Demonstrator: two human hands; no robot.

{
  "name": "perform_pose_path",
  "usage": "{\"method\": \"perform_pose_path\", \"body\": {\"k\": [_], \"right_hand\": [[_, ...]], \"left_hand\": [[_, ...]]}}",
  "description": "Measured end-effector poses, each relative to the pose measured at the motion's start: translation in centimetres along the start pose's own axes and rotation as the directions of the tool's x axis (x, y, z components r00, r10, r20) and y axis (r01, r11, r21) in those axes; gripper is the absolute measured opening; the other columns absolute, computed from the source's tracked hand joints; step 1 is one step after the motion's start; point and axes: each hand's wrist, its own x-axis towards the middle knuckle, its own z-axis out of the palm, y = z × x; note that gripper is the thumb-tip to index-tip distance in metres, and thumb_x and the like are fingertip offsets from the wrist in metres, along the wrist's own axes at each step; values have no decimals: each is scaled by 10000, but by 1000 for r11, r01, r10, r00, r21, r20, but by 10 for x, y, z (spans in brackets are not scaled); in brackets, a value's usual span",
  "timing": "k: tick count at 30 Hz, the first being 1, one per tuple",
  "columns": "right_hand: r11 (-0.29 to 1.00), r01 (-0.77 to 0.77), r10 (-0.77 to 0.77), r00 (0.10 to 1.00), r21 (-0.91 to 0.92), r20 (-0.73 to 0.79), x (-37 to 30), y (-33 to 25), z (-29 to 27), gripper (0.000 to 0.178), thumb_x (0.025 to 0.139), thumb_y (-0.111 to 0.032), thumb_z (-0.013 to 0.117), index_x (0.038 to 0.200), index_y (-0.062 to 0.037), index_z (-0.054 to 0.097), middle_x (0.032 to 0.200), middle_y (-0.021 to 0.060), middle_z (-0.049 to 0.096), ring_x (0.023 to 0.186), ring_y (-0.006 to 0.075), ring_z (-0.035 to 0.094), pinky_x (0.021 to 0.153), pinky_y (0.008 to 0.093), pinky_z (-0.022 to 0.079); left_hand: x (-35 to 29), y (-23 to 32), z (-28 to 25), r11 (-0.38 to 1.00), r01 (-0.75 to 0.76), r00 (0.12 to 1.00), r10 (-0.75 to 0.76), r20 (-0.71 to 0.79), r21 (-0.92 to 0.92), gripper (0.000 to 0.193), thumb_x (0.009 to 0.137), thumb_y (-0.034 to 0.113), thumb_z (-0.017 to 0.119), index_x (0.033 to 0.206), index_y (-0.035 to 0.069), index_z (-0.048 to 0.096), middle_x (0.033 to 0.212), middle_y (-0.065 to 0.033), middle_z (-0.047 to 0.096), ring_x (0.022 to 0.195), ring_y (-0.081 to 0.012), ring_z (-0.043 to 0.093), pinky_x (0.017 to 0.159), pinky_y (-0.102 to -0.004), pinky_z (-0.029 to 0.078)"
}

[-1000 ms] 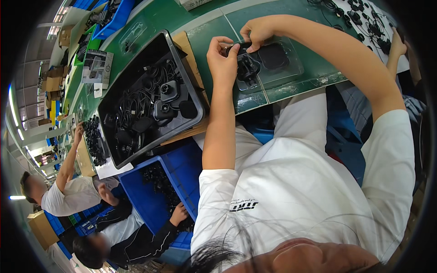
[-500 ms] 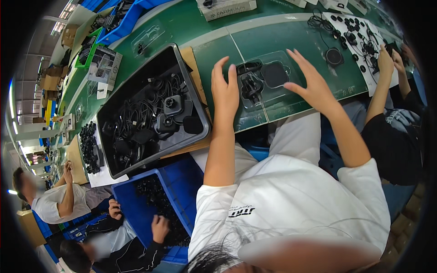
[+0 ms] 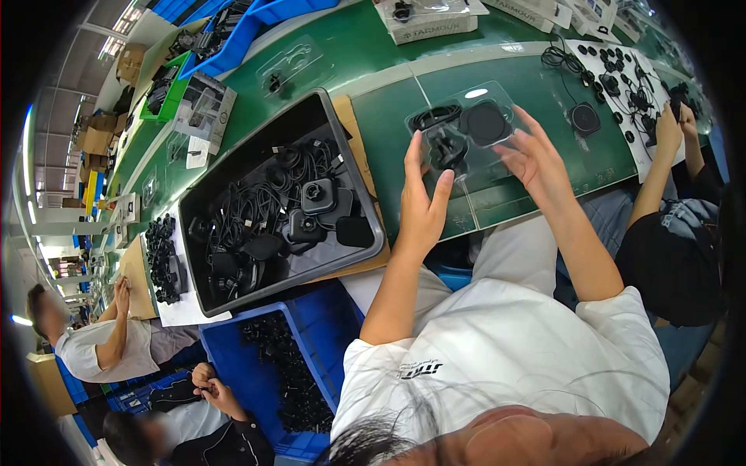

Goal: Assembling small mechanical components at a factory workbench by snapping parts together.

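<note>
A clear plastic blister tray (image 3: 497, 92) is between my hands above the green bench, tilted slightly. In it are a round-cornered black pad (image 3: 486, 123), a coiled black cable (image 3: 435, 117) and a black mount-like part (image 3: 447, 149). My left hand (image 3: 423, 198) grips the tray's left edge, fingers along the side and thumb near the lower corner. At the right edge, my right hand (image 3: 536, 163) has its fingers bent round the rim; its thumb side is slightly blurred.
To my left stands a black bin (image 3: 268, 233) of cables and camera-like parts. Below it is a blue crate (image 3: 303, 311) with small black pieces. A round black puck (image 3: 584, 119) lies at right. White boxes (image 3: 431, 23) line the far side. Co-workers sit on both sides.
Both hands have closed in from hovering apart on either side of the tray to its edges. The tray has tilted up off the bench. The view has shifted slightly.
</note>
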Motion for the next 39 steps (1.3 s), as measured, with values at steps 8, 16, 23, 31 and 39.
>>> {"method": "perform_pose_path", "body": {"k": [8, 16, 23, 31, 39], "right_hand": [[851, 46, 53, 983, 523, -173, 83, 17, 42, 609, 885, -1, 649, 1405, -53, 336, 1218, 236, 486, 1104, 342, 600, 903, 366, 568], [825, 258, -168, 961, 503, -218, 199, 31, 82, 700, 857, 35, 650, 1403, -118, 241, 1182, 200, 480, 1033, 317, 622, 839, 368, 576], [870, 274, -150, 939, 410, -310, 254, 20, 57, 757, 862, -1, 605, 1488, -148, 206, 1046, 157, 566, 765, 214, 653, 601, 307, 551], [868, 41, -5, 997, 495, -74, 331, 13, 13, 686, 910, -105, 645, 1502, -155, 302, 1162, 144, 573, 830, 226, 658, 667, 290, 587], [761, 289, -392, 918, -581, -57, 347, 6, -17, 720, 855, -175, 725, 1477, -143, 364, 1286, 203, 525, 1053, 339, 587, 914, 476, 505]], "left_hand": [[-3, -9, -13, 995, -39, 993, 49, -104, 93, 609, 998, 222, 536, 1493, -22, 279, 1433, -245, 435, 1277, -346, 487, 1043, -411, 406], [6, -5, 3, 996, 40, 999, -40, -6, 85, 551, 985, 167, 551, 1456, -27, 341, 1396, -216, 471, 1208, -314, 536, 1002, -392, 434], [28, 2, 61, 994, 100, 995, -100, -12, 44, 528, 970, 121, 526, 1454, 2, 352, 1388, -211, 487, 1161, -307, 569, 970, -374, 447], [44, 2, 116, 978, 123, 992, -122, -17, 171, 485, 1001, 133, 447, 1460, 17, 341, 1383, -213, 490, 1149, -293, 569, 984, -379, 434], [47, -8, 127, 960, 145, 989, -141, -35, 241, 466, 1010, 148, 434, 1450, 16, 353, 1373, -202, 499, 1137, -283, 567, 989, -369, 430]]}}
